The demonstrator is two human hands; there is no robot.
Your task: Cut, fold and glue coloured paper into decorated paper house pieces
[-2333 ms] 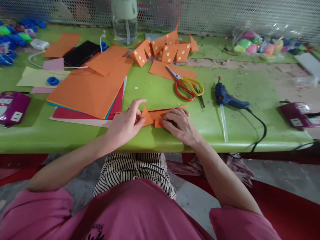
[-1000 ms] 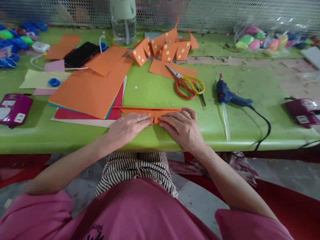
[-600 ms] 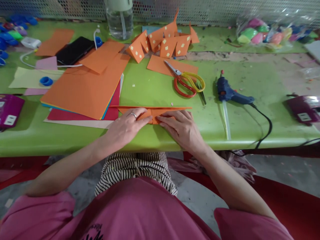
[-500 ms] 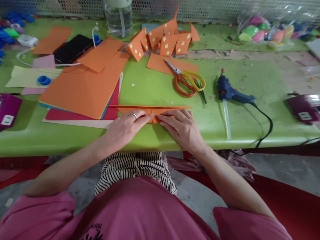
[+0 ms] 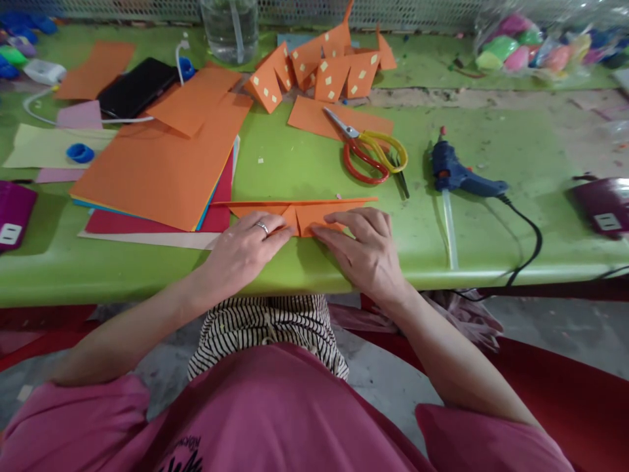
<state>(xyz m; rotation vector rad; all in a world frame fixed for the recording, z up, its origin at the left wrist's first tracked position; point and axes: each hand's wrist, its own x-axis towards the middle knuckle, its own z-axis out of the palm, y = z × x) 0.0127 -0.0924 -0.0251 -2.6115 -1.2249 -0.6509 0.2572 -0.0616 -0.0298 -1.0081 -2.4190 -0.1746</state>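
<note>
A folded piece of orange paper [image 5: 309,215] lies near the table's front edge, its long crease raised along the far side and a slit at the middle of its near side. My left hand [image 5: 248,246], with a ring on one finger, presses its fingers together on the left half. On the right half, my right hand [image 5: 368,249] pinches the paper between thumb and bent fingers. Parts of the paper are hidden under both hands. Beyond it lie scissors [image 5: 366,151] with one red and one yellow handle, on a flat orange piece [image 5: 309,118].
Coloured sheets [image 5: 162,170] are stacked at left, near a black phone [image 5: 137,87]. Orange paper figures with pale squares [image 5: 334,69] stand at the back beside a clear bottle [image 5: 230,33]. A blue glue gun [image 5: 462,174] and its cord lie at right.
My right hand's fingers have lifted and bent more, and the slit in the orange paper shows wider. My left hand stays at the left half. The view has shifted slightly.
</note>
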